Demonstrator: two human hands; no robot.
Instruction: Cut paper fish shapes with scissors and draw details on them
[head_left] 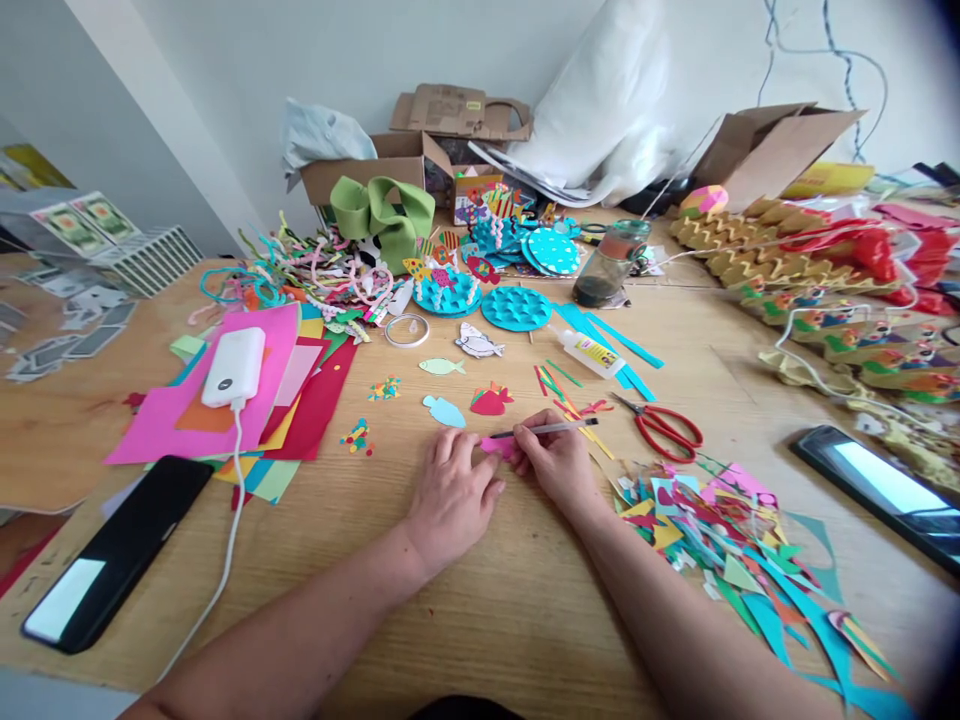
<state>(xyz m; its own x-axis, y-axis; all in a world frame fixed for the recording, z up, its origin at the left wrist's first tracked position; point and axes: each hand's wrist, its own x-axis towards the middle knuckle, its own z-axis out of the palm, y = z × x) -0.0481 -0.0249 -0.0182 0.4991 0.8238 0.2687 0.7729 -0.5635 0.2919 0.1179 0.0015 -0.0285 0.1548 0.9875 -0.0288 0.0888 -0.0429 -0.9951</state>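
My left hand (450,492) lies on the wooden table (480,600) with its fingers together, pressing down a small pink paper piece (496,445). My right hand (553,460) is closed around a thin pencil (547,429) whose tip touches the pink piece. Just beyond my hands lie paper fish cut-outs: a light blue one (444,410), a red one (491,400), a pale green one (441,366) and a white drawn one (478,343).
Red-handled scissors (664,428) and a glue bottle (591,352) lie to the right. Paper scraps (720,540) pile at the right front. Coloured sheets (247,400) with a white power bank (234,366) sit left. Two phones (112,555) (881,485) flank me. Boxes (765,145) stand behind.
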